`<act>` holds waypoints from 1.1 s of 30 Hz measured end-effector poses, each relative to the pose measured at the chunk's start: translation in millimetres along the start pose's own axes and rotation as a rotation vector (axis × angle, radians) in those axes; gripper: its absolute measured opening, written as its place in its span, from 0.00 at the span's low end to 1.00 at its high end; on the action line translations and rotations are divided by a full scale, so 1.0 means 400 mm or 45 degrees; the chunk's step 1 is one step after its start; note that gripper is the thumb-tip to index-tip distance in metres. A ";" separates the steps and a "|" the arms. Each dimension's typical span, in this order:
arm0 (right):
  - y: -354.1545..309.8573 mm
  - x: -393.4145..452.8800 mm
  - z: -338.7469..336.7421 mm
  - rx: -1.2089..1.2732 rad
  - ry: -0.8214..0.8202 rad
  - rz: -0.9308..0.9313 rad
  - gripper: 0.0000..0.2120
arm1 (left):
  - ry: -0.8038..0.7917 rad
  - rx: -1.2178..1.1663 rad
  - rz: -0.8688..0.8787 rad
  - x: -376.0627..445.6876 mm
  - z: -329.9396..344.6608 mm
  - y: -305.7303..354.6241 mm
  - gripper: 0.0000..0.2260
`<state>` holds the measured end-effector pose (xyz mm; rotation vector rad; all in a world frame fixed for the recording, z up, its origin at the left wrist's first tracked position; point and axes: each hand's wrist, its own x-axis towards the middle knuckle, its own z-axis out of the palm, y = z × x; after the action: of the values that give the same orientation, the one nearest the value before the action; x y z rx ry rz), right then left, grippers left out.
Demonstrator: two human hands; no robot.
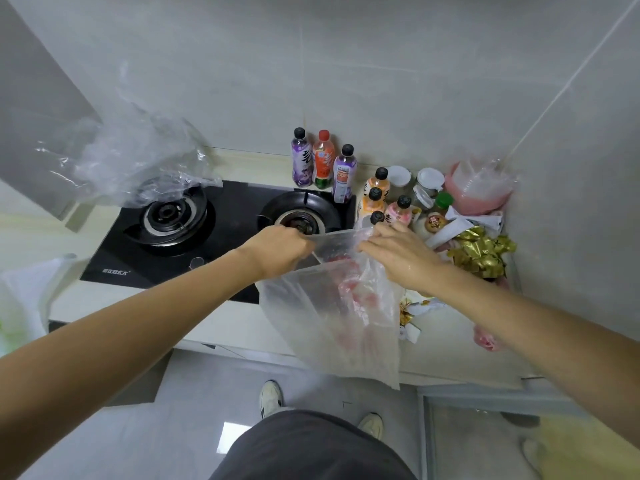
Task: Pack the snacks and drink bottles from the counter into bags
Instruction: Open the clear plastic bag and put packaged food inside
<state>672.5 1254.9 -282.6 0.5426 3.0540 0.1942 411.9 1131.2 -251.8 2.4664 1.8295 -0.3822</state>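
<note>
A clear plastic bag [322,320] hangs over the counter's front edge with red and pink items dimly visible inside. My left hand [280,249] grips the left side of its mouth. My right hand [398,258] holds the right side of the mouth, just below a black-capped bottle [376,218]. Behind it stand several small drink bottles [398,211] in orange and pink. Three taller bottles [323,161], purple and red, line the back wall. Gold-wrapped snacks [483,252] lie to the right of my right hand.
A black two-burner gas stove [173,244] fills the counter's left. A crumpled clear bag [131,161] sits above its left burner. Lidded jars [429,180] and a pink bowl stack [479,188] crowd the back right corner. A white bag [24,299] is at far left.
</note>
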 end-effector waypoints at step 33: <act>-0.026 0.079 0.017 0.051 -0.149 -0.184 0.24 | -0.038 0.202 -0.484 -0.101 0.070 -0.125 0.54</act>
<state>639.5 1256.8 -291.0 0.3205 2.9725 0.0932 348.8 1103.1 -264.2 2.1750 2.3396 -0.5981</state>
